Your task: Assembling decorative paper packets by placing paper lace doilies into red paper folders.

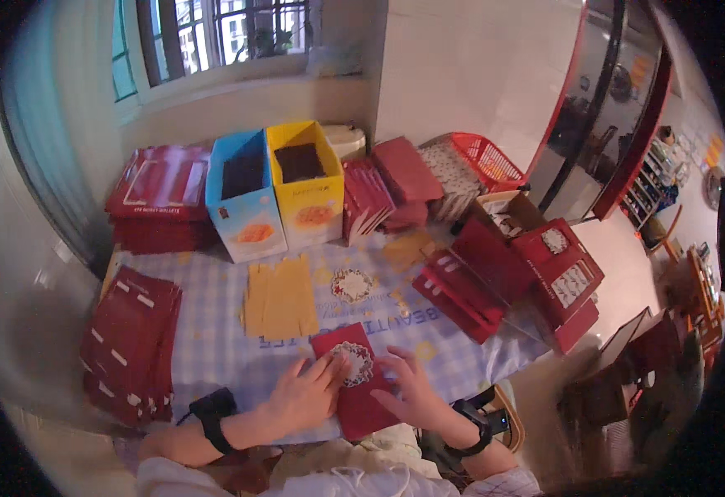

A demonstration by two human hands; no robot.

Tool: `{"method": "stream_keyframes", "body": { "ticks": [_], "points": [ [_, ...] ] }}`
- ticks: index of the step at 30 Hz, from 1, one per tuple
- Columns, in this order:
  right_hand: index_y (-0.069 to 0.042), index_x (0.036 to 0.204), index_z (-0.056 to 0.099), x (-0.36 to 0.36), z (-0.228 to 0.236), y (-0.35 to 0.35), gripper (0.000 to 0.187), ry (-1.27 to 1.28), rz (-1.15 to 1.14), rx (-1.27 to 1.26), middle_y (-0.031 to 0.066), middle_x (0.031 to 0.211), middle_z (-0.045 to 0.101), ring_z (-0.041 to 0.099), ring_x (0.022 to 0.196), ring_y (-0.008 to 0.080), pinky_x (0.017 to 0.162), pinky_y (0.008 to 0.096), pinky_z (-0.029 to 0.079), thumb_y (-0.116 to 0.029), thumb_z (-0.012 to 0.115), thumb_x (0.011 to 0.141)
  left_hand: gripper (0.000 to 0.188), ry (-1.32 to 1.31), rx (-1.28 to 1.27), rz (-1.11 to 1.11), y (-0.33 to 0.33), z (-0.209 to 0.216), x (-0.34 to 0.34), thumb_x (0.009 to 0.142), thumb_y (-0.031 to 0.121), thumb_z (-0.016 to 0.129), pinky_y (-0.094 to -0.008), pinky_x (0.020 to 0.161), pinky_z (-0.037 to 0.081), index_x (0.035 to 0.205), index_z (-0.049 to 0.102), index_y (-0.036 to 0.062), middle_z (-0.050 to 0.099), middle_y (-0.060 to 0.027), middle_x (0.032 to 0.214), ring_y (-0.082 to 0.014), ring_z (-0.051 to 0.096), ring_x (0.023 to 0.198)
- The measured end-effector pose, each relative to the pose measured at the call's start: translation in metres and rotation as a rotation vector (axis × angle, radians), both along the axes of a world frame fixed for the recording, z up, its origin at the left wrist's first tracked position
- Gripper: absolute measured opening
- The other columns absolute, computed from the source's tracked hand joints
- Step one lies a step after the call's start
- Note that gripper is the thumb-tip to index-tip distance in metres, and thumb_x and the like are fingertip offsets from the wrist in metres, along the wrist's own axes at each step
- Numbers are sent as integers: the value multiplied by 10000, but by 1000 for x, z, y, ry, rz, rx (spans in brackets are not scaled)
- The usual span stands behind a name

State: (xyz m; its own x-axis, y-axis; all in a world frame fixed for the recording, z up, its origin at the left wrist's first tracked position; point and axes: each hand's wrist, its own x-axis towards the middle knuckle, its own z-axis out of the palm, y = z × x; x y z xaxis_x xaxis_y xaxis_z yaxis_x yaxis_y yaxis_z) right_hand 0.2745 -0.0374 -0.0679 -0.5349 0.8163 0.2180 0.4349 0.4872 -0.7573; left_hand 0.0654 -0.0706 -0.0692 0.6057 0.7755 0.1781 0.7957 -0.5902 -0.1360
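Note:
A dark red card or folder (367, 417) lies at the table's near edge, directly in front of me. On its upper part sits a round wreath-shaped paper piece (359, 373) with a pale centre. My left hand (311, 388) rests on the wreath's left side, its fingers stretched out and lying on it. At the card's right edge, my right hand (412, 391) has its fingers spread, with nothing gripped in them. Farther off on the cloth is another wreath piece (352, 284). Beside that lie tan paper strips (280, 296) laid in an overlapping row.
Stacked red cards (133, 344) lie at left, with red packages (157, 195) behind. A blue box (248, 195) and a yellow box (309, 195) stand at the back. Red folders (470, 282), an open carton (507, 214) and a red basket (488, 157) occupy the right side.

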Motion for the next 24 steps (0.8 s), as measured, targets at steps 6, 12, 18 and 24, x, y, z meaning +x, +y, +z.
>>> {"method": "stream_keyframes", "body": {
  "ticks": [6, 12, 18, 24],
  "points": [
    [-65, 1240, 320, 3, 9, 5, 542, 236, 87, -565, 162, 1119, 439, 515, 940, 241, 748, 327, 468, -85, 595, 773, 546, 18, 65, 59, -5, 13, 4, 732, 308, 554, -398, 814, 384, 1190, 449, 31, 418, -112, 1248, -209, 424, 1088],
    [-67, 1261, 304, 7, 59, 61, 548, 8, -31, -29, 136, 1115, 482, 489, 1003, 199, 830, 325, 413, -29, 538, 767, 592, -182, 104, 159, 14, 41, -2, 718, 366, 577, -410, 793, 410, 1185, 447, 25, 416, -115, 1237, -234, 428, 1074],
    [-47, 1240, 292, -35, 66, 179, 519, 457, -319, 367, 135, 1105, 462, 460, 1024, 198, 865, 308, 378, 20, 498, 768, 555, -410, -95, 232, 99, 45, -8, 737, 267, 579, -379, 861, 401, 1186, 407, -11, 457, -199, 1180, -310, 453, 1072],
    [-40, 1215, 311, -69, 50, 220, 498, 642, -433, 293, 118, 1049, 481, 464, 987, 180, 838, 294, 391, 40, 494, 759, 608, -816, -249, 219, 199, 28, 5, 727, 171, 553, -358, 976, 298, 1250, 306, -16, 387, -225, 1229, -340, 360, 1161]
  ]
}}
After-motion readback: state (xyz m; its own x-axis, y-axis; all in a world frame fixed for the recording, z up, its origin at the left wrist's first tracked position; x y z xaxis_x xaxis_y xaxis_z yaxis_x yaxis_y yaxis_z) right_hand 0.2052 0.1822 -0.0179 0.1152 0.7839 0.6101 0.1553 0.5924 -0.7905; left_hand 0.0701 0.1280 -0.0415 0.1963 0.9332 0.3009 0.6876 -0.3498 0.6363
